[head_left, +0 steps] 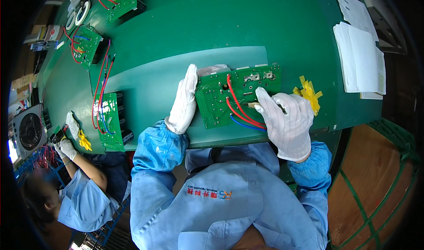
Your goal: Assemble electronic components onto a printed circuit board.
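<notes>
A green circuit board (210, 100) is tilted up in front of me, its solder side showing. Red wires (236, 101) and a blue wire (247, 124) run across its face toward the lower right. My left hand (183, 103), in a white glove, grips the board's left edge, with some fingers hidden behind it. White-gloved too, my right hand (286, 122) is closed in a pinch over the board's right part. A small pale tip shows at its fingertips against the board; what it belongs to is hidden in the hand.
Yellow tape strips (310, 95) stick up right of the board. Papers (358, 58) lie at the far right. More wired boards (111, 120) stand on the green table (198, 25) to the left. A co-worker (86, 197) in white gloves works at the left beside a fan (30, 125).
</notes>
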The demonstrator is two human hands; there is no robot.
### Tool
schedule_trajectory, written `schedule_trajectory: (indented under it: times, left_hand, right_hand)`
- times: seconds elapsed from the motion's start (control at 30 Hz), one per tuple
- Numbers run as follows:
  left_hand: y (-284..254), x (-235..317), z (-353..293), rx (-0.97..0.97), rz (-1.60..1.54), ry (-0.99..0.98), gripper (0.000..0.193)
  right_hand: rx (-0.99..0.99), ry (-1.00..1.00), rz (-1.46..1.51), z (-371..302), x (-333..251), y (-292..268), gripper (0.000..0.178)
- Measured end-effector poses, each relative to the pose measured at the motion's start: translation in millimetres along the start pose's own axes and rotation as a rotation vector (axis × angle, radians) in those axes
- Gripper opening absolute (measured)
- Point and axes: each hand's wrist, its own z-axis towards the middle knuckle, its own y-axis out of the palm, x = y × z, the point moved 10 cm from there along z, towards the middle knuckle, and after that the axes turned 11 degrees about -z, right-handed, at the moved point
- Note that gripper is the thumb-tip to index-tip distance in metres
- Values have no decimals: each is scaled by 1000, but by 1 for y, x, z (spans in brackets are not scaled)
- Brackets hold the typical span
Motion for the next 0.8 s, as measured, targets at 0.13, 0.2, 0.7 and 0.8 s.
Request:
schedule_trajectory:
  times: [0.13, 0.2, 0.7, 0.8]
  left_hand:
    - [-1, 0, -1, 10, -3, 4, 85]
    - [-2, 0, -1, 10, 4, 7, 85]
    - [3, 3, -2, 21, -3, -10, 87]
    - [5, 3, -2, 22, 0, -8, 86]
  right_hand:
    - [57, -4, 63, -4, -6, 3, 40]
    - [53, 11, 61, -3, -7, 3, 39]
    - [35, -46, 181, 4, -3, 4, 33]
    - [36, -58, 218, 6, -1, 2, 29]
